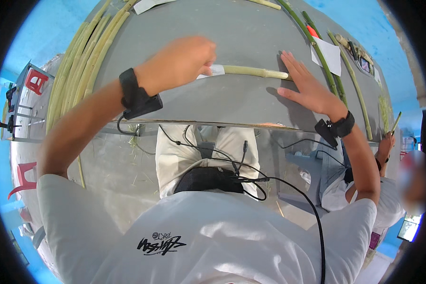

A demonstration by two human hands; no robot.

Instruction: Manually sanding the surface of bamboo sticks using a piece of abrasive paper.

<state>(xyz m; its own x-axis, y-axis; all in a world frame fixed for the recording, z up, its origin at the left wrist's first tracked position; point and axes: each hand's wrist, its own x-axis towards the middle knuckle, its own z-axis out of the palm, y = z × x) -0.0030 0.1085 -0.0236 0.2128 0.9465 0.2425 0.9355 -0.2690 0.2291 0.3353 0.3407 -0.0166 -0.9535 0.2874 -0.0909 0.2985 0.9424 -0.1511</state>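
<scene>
Stalks (80, 61), pale green, bundled lengthwise along left edge of grey bench (241, 33). Left hand (177, 61) curled, fingers closed on white strip (212, 71) at near end of a short pale stalk piece (253, 72), wrist strapped with black band. Stalk piece lying flat across bench centre, between both hands. Right hand (306, 87) flat on bench, fingers (291, 64) spread apart, tips touching far end of stalk piece. Further right: darker green stems (317, 52), white paper sheet (327, 54) beside them. Another person's hand (388, 142) at far right, holding a thin stem.
</scene>
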